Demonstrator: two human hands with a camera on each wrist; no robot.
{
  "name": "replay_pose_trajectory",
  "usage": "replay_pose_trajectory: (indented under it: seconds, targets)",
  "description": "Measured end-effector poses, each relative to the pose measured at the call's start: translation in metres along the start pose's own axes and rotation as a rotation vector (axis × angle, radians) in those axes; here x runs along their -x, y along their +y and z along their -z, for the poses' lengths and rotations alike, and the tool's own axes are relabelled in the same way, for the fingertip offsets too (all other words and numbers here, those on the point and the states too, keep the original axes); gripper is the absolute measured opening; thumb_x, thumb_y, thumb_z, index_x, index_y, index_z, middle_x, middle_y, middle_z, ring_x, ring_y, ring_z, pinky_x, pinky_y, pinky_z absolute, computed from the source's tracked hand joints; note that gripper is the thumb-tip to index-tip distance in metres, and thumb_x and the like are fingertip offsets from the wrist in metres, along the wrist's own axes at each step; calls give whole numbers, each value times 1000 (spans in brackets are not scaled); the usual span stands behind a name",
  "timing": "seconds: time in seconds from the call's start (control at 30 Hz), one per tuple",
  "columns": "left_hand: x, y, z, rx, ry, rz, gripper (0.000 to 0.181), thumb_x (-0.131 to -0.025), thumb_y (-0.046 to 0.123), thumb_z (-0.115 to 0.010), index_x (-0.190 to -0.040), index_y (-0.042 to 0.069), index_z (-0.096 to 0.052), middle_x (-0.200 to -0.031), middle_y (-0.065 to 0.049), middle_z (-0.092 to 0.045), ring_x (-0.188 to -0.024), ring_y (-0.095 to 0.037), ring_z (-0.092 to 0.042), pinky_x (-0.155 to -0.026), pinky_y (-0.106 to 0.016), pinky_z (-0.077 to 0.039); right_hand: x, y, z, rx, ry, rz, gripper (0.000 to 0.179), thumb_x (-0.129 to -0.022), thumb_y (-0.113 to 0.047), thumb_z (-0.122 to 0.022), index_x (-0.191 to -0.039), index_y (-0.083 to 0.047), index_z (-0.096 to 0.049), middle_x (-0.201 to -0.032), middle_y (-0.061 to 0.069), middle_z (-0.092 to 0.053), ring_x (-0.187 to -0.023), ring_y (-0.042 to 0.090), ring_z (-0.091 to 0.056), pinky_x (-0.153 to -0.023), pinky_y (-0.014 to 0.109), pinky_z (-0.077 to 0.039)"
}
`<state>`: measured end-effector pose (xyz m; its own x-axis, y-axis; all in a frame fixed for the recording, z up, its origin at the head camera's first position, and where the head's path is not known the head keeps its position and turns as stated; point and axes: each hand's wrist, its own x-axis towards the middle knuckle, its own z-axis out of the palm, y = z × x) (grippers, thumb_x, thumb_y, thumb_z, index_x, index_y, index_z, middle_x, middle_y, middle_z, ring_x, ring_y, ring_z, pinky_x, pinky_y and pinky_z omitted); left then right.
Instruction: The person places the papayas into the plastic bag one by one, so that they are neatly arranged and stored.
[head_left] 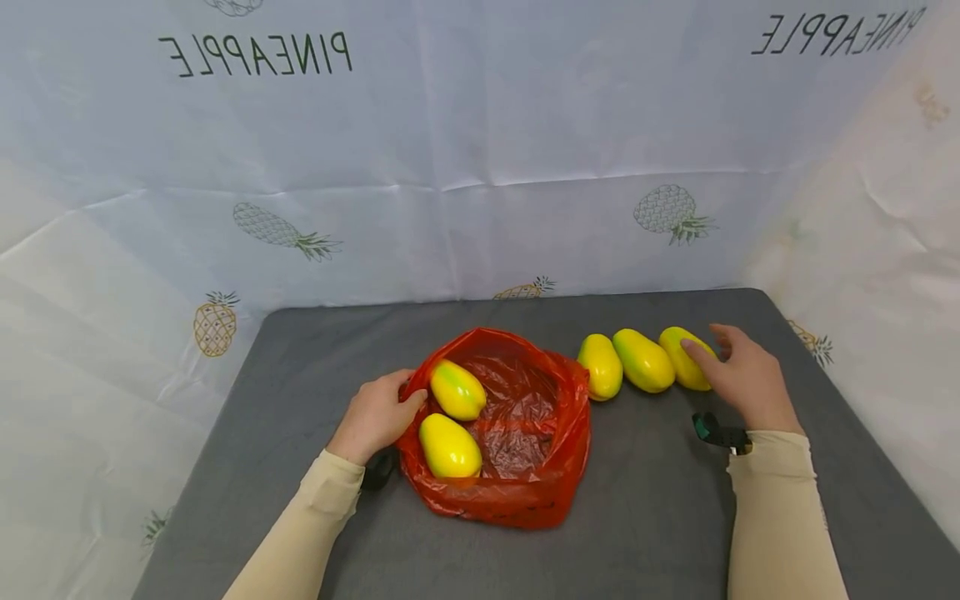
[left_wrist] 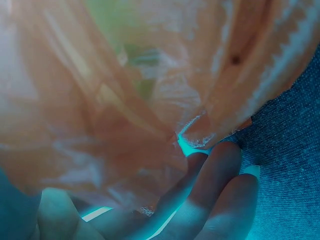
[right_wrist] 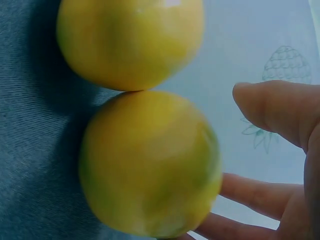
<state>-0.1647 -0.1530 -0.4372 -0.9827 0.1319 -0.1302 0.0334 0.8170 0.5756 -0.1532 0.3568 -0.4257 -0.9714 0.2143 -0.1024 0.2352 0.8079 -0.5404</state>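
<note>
A red plastic bag (head_left: 498, 502) stands on the table with its mouth spread upward. Inside, along its left side, lie two yellow mangoes, an upper mango (head_left: 457, 392) and a lower mango (head_left: 451, 448). My left hand (head_left: 377, 415) holds the bag's left rim; in the left wrist view its fingers (left_wrist: 216, 182) lie behind the thin plastic. To the right of the bag, my right hand (head_left: 747, 377) is at the rightmost mango (head_left: 678, 354). Seen from the right wrist, the thumb (right_wrist: 272, 106) stands off this mango (right_wrist: 150, 165), while other fingers reach behind it.
Beside the rightmost mango lie a middle mango (head_left: 642, 361) and another mango (head_left: 601, 367) close against the bag's right side. A dark grey cloth covers the table (head_left: 637, 517). White pineapple-print sheets (head_left: 487, 125) hang behind and at the sides.
</note>
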Motion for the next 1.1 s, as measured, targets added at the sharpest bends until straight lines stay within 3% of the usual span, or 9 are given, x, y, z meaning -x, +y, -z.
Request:
replay_pose_trajectory:
  seconds: [0.37,0.6,1.1]
  targets:
    - [2,2,-1,4,4,5,43,-105,33,-69,-141,9,-70,-125,-13,-78,-82,-21,-69,-81,-43,-66,-2,5,-6,-7,-41,-17,101,-106,-72,-45,-168,5,-26,-159,45,-39,-136,63,-46,-103,77,-46]
    - [1,-1,-2,-24,19,-33,40,-105,30,-68,-139,9,-71,-125,-13,-78,-86,-23,-70,-86,-48,-63,-4,7,-9,-3,-41,-5,100,-106,-71,-47,-167,6,-27,-161,43,-38,-137,63,-45,-104,78,-44]
    - [3,1,-2,4,12,-5,42,-105,30,-69,-141,8,-70,-125,-12,-78,-83,-20,-70,-81,-42,-64,-7,6,-13,24,-39,4,97,-107,-70,-46,-163,7,-34,-156,43,-43,-128,60,-50,-98,74,-48]
